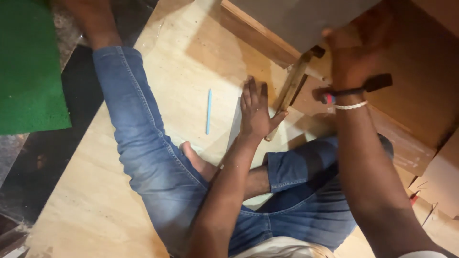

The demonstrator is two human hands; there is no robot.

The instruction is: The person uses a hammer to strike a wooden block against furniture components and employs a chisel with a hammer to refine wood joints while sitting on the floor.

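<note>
I sit on a pale plywood sheet (pixel 95 200) with my legs in blue jeans folded in front of me. My left hand (pixel 256 107) lies flat on the sheet, fingers apart, holding nothing. Its thumb touches a narrow wooden stick (pixel 292 83) that leans up toward a grey-faced board (pixel 291 19). My right hand (pixel 356 52) is raised and grips the lower edge of that grey board, above a brown wooden panel (pixel 420 86). A dark bar-shaped thing with a red end (pixel 377 82) shows behind my right wrist; what it is stays unclear.
A light blue pencil (pixel 209 111) lies on the plywood left of my left hand. A green mat (pixel 28 67) covers the floor at the far left, beside a dark strip of floor (pixel 52 157). Cardboard pieces (pixel 442 191) lie at the right edge.
</note>
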